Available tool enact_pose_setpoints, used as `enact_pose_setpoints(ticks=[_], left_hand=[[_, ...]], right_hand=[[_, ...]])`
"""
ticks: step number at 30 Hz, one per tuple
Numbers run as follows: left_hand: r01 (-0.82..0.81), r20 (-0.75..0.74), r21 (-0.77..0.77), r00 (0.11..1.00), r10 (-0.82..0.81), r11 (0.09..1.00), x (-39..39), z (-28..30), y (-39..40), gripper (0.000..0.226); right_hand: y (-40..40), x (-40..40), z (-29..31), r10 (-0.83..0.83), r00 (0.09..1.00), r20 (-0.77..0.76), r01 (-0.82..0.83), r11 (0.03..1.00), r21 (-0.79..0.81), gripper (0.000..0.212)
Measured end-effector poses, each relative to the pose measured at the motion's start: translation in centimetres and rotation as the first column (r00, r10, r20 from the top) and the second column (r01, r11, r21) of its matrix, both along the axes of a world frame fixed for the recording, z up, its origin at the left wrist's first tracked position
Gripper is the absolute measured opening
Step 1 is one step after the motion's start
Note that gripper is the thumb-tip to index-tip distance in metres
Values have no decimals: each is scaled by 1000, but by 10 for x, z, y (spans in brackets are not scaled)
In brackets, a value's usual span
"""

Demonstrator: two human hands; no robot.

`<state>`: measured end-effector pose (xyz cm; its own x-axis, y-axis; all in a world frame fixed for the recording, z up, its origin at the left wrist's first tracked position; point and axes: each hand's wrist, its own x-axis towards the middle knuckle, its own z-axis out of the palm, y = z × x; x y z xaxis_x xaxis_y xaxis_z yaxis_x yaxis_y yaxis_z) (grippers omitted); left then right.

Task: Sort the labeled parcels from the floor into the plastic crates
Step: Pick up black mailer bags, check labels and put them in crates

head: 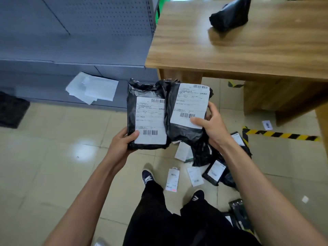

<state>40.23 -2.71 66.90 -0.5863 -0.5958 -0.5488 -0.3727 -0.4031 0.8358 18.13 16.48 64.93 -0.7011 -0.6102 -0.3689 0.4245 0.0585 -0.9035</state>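
Two black parcels with white barcode labels; beyond them a wood-grain table, yellow-and-black striped tape below it on beige floor tiles.

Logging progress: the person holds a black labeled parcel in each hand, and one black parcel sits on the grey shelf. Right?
Not quite. The left hand and right hand do each hold a black labeled parcel, but the spare black parcel sits on the wooden table, as the head view shows.

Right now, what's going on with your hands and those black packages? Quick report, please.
Left hand grips one labeled parcel. Right hand grips a second parcel. More parcels on floor. No crates in view.
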Motion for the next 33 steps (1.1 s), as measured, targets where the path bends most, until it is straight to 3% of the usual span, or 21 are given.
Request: enact_pose_setpoints(ticks=[9,17,30,33], left_hand=[[-255,-138,14,957,255,967,72,19,-7,33],[-433,-220,4,879,423,902,147,31,-84,37],[-606,-236,23,769,594,795,274,31,-251,32],[-633,-242,19,748,618,774,302,34,-273,33]], right_hand=[[-66,25,55,223,964,-142,-224,974,5,80],[-186,77,77,378,905,-194,-382,924,17,84],[-406,214,91,543,810,-220,-563,826,-31,69],[-436,242,96,553,820,-146,-567,821,-71,51]])
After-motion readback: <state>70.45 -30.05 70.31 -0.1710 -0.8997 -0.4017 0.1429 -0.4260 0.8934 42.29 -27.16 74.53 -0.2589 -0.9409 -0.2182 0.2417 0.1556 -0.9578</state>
